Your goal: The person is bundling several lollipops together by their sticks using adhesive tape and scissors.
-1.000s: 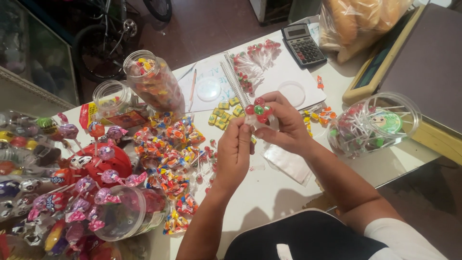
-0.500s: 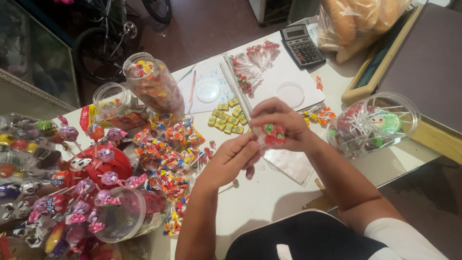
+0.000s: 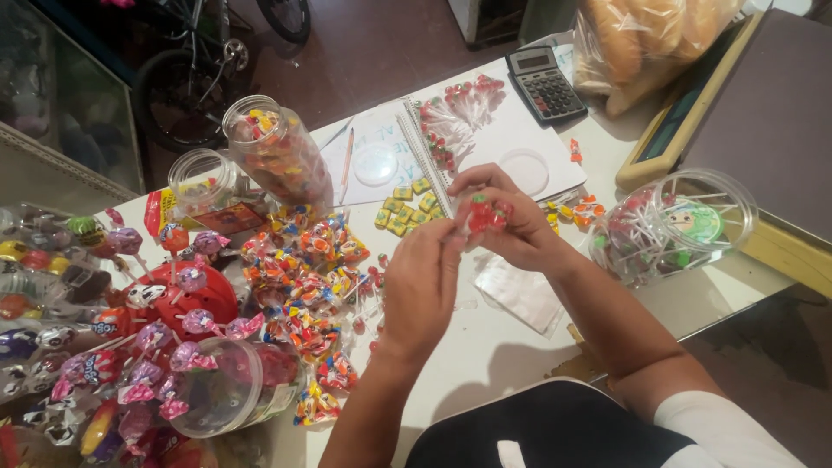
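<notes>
My right hand [image 3: 511,221] grips a small clear bag of red and green wrapped candies [image 3: 485,213] above the white table [image 3: 485,347]. My left hand [image 3: 422,282] is beside it, fingertips touching the bag's left edge. A heap of colourful wrapped candies [image 3: 308,269] lies just left of my left hand. A few yellow-green square candies [image 3: 406,208] sit on the table behind my hands. A flat clear plastic bag [image 3: 520,290] lies under my right wrist.
An open notebook [image 3: 451,139] with small lollipops [image 3: 455,108] and a calculator [image 3: 544,82] lie at the back. Clear jars stand at the back left [image 3: 277,152] and lie at the right [image 3: 676,225] and front left [image 3: 230,386]. A red lollipop stand [image 3: 186,299] is left. Bagged bread [image 3: 641,39] is at the back right.
Both hands drew slightly toward me with the candy bag. My left hand dropped lower and then came back up to the bag's edge.
</notes>
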